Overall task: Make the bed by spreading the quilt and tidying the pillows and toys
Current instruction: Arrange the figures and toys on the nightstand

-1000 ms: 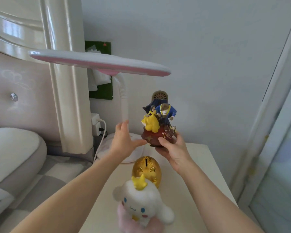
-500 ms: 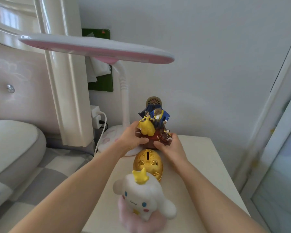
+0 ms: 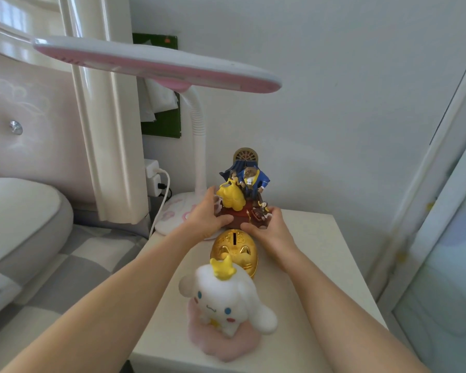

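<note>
Both bare forearms are reaching forward, converging ahead. The left hand (image 3: 205,217) is curling its grip around the left side of the figurine (image 3: 241,196), thumb lying across the front. The right hand (image 3: 267,227) is cupping the opposite side, fingertips (image 3: 270,211) curling upward.

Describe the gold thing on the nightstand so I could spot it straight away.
Start at the white nightstand beside the bed. Down its middle stand three toys in a row; the gold piggy bank is the middle one. It alone is shiny metallic, with a coin slot on top.
</note>
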Available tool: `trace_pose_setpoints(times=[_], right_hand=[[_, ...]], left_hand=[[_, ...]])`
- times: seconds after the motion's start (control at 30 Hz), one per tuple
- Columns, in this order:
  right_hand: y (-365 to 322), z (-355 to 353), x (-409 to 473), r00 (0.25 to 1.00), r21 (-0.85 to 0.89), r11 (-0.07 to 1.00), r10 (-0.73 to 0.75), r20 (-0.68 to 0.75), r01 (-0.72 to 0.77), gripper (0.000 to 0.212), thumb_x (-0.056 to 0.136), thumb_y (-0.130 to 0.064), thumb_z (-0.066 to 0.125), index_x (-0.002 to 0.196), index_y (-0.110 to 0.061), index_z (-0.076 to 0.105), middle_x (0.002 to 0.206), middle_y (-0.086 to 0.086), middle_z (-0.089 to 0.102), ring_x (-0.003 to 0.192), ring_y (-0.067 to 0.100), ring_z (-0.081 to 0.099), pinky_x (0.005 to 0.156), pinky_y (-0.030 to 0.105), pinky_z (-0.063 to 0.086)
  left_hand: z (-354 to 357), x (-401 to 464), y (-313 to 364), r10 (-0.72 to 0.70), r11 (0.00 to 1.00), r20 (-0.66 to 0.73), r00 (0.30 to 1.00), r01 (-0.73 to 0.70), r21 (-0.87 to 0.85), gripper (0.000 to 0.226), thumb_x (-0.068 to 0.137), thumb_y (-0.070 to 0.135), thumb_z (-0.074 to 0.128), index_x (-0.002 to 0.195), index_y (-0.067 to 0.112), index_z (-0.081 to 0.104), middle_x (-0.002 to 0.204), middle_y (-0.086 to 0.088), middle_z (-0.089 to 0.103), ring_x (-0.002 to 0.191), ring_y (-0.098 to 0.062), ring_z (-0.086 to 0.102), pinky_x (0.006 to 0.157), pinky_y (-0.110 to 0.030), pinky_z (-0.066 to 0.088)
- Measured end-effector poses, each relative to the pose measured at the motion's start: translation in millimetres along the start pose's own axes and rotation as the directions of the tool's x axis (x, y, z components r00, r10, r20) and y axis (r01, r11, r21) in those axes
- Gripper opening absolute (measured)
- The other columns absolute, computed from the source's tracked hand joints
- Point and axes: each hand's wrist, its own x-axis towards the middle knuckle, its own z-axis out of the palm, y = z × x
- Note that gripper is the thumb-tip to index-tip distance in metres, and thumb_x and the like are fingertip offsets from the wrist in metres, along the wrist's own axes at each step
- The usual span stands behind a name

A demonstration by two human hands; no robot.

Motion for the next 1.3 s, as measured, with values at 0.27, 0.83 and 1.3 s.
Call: trace_pose_setpoints(times=[0.27,0.83,1.3], right_hand=[[-9.7,-28.3,-56.3,0.999,0.265,0.963,-0.042,-0.015,0.044,0.050,0.085,-0.036,0.062,0.127,-0.018,0.042,0.116,-0.002,0.056,0.111,0.010,0.052,0.108,0.036,0.036],[-19.3,-32.2,-140.1,0.944,0.209,0.957,-0.247,0.221,0.201,0.059,0.046,-0.042,0.088,0.099,-0.035,0.061,0.102,-0.003,0.068,0.095,0.012,0.065,0.078,0.027,0.055],[6.0,-134.3,-110.7,0.975,0.364,0.904,-0.202,-0.096,0.223,0.086,0.037,-0.055,0.087,0.110,-0.020,0.056,0.099,-0.001,0.072,0.091,0.017,0.068,0.075,0.025,0.056]], left_hand=[[-39.5,-90.4,12.7,0.175,0.972,-0.029,0.984,-0.178,-0.155,0.045,0.086,0.032,0.056,0.129,0.029,0.044,0.127,0.001,0.053,0.117,-0.010,0.050,0.100,-0.028,0.042],[-28.7,-97.0,13.1,0.128,0.987,0.235,0.964,-0.100,-0.127,0.032,0.081,0.015,0.066,0.105,0.036,0.061,0.117,0.006,0.062,0.092,0.002,0.063,0.074,-0.013,0.053],[24.5,-78.2,58.1,0.226,0.706,0.302,0.926,-0.369,0.604,0.065,0.073,0.043,0.071,0.125,0.024,0.038,0.115,0.002,0.053,0.096,-0.018,0.045,0.079,-0.028,0.033]])
